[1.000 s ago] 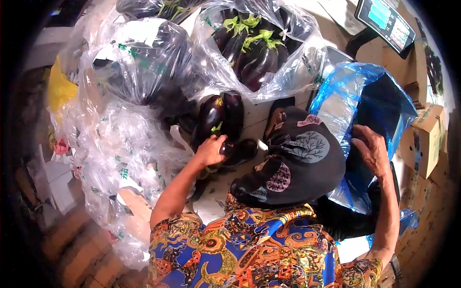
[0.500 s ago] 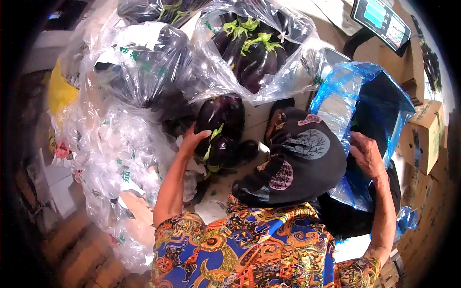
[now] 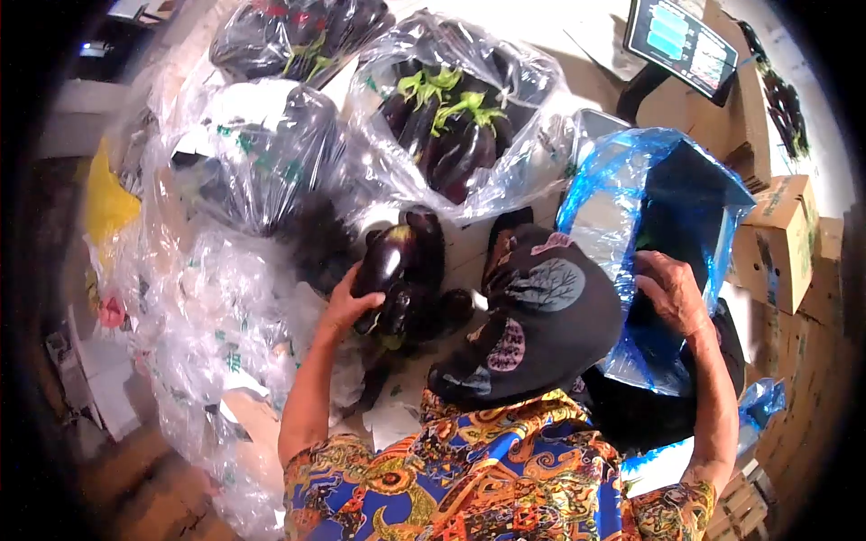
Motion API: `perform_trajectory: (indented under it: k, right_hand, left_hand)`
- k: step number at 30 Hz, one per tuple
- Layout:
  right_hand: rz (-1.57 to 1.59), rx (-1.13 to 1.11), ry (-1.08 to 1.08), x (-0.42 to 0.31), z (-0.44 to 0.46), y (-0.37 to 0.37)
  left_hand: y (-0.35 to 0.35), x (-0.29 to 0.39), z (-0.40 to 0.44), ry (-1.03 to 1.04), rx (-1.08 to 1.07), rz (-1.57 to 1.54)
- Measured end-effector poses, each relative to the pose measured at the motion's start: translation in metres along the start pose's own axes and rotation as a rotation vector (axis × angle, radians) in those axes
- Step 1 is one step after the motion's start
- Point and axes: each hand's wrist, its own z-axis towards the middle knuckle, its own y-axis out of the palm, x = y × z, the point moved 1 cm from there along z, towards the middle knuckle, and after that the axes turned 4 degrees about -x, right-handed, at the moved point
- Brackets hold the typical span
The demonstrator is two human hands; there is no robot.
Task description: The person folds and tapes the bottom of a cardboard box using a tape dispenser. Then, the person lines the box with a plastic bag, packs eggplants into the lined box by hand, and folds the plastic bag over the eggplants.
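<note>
My left hand (image 3: 347, 299) is closed around the side of a dark glossy eggplant (image 3: 392, 255), thumb toward me and the other fingers partly hidden. More eggplants lie tight against it, including a small round end (image 3: 456, 307) on the right. My right hand (image 3: 669, 288) is at the mouth of a blue plastic bag (image 3: 591, 212), its fingers bent at the bag's inner edge. What lies in the bag's dark inside is hard to make out. A dark patterned cap (image 3: 559, 316) covers part of the surface between my hands.
Clear plastic bags of eggplants (image 3: 456, 149) stand at the back. Crumpled clear plastic (image 3: 225, 307) is heaped on the left. A scale display (image 3: 683, 43) rises at the back right, with a cardboard box (image 3: 778, 242) below it. A yellow bag (image 3: 110, 194) is far left.
The eggplant at my left hand has turned; its green cap is less visible and more smooth skin shows. My right hand stays at the blue bag. The whole view has shifted slightly.
</note>
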Motion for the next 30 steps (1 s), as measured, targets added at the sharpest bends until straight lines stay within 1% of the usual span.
perform_trajectory:
  k: [1, 2, 3, 4, 5, 6, 7, 8, 9, 10, 11, 12, 14, 15, 16, 18, 19, 20, 22, 24, 26, 27, 28, 30]
  right_hand:
    - [0.013, 0.058, -0.019, -0.008, 0.002, -0.001]
    - [0.027, 0.067, -0.022, -0.016, 0.006, -0.005]
    - [0.042, 0.078, -0.023, -0.025, 0.008, -0.009]
    - [0.057, 0.081, -0.021, -0.033, 0.011, -0.012]
    - [0.072, 0.096, 0.003, -0.039, 0.016, -0.013]
    - [0.085, 0.113, -0.022, -0.044, 0.022, -0.013]
    - [0.087, 0.121, -0.060, -0.048, 0.029, -0.012]
    - [0.091, 0.132, -0.094, -0.050, 0.037, -0.012]
    - [0.109, 0.145, -0.144, -0.054, 0.046, -0.011]
    - [0.036, 0.081, -0.162, -0.058, 0.056, -0.014]
    - [-0.005, 0.072, -0.215, -0.060, 0.067, -0.014]
    - [-0.047, 0.061, -0.268, -0.062, 0.078, -0.012]
    - [0.009, 0.036, -0.256, -0.069, 0.104, -0.005]
    - [-0.073, 0.062, -0.295, -0.067, 0.118, -0.002]
    - [-0.060, 0.054, -0.241, -0.072, 0.132, -0.001]
    - [-0.127, 0.151, -0.275, -0.054, 0.169, 0.012]
    - [-0.194, 0.177, -0.228, -0.047, 0.188, 0.016]
    - [-0.259, 0.201, -0.178, -0.042, 0.206, 0.020]
    - [-0.329, 0.242, -0.063, -0.034, 0.236, 0.017]
    - [-0.344, 0.273, 0.065, -0.027, 0.267, 0.013]
    - [-0.370, 0.352, 0.095, -0.012, 0.293, 0.011]
    - [-0.338, 0.317, 0.157, -0.006, 0.304, 0.007]
    - [-0.306, 0.334, 0.235, -0.002, 0.313, 0.006]
    - [-0.293, 0.377, 0.249, 0.036, 0.338, 0.006]
  left_hand:
    - [-0.002, -0.014, -0.001, 0.050, 0.047, 0.216]
    - [-0.003, -0.033, 0.005, 0.105, 0.099, 0.432]
    - [0.001, -0.040, 0.012, 0.394, 0.236, 0.617]
    - [0.007, -0.018, 0.018, 0.433, 0.229, 0.460]
    - [0.018, 0.025, 0.022, 0.468, 0.223, 0.300]
    - [0.027, 0.067, 0.030, 0.501, 0.219, 0.140]
    - [0.033, 0.102, 0.044, 0.631, 0.235, 0.342]
    - [0.040, 0.125, 0.065, 0.505, 0.074, 0.013]
    - [0.047, 0.136, 0.096, 0.309, -0.109, -0.326]
    - [0.057, 0.164, 0.117, 0.241, -0.153, -0.503]
    - [0.069, 0.178, 0.151, 0.203, -0.169, -0.580]
    - [0.083, 0.181, 0.195, 0.151, -0.168, -0.722]
    - [0.107, 0.194, 0.261, 0.093, -0.193, -0.990]
    - [0.115, 0.200, 0.289, 0.040, -0.220, -1.026]
    - [0.125, 0.209, 0.313, -0.012, -0.186, -1.068]
    - [0.137, 0.218, 0.345, 0.010, -0.210, -1.175]
    - [0.143, 0.224, 0.354, 0.001, -0.190, -1.253]
    - [0.142, 0.237, 0.351, 0.109, -0.315, -1.282]
    - [0.140, 0.270, 0.333, 0.275, -0.456, -1.229]
    - [0.132, 0.294, 0.323, 0.379, -0.542, -1.239]
    - [0.122, 0.303, 0.328, 0.469, -0.697, -1.174]
    - [0.120, 0.306, 0.326, 0.491, -0.745, -1.171]
    - [0.120, 0.302, 0.325, 0.475, -0.724, -1.163]
    - [0.122, 0.292, 0.321, 0.447, -0.687, -1.145]
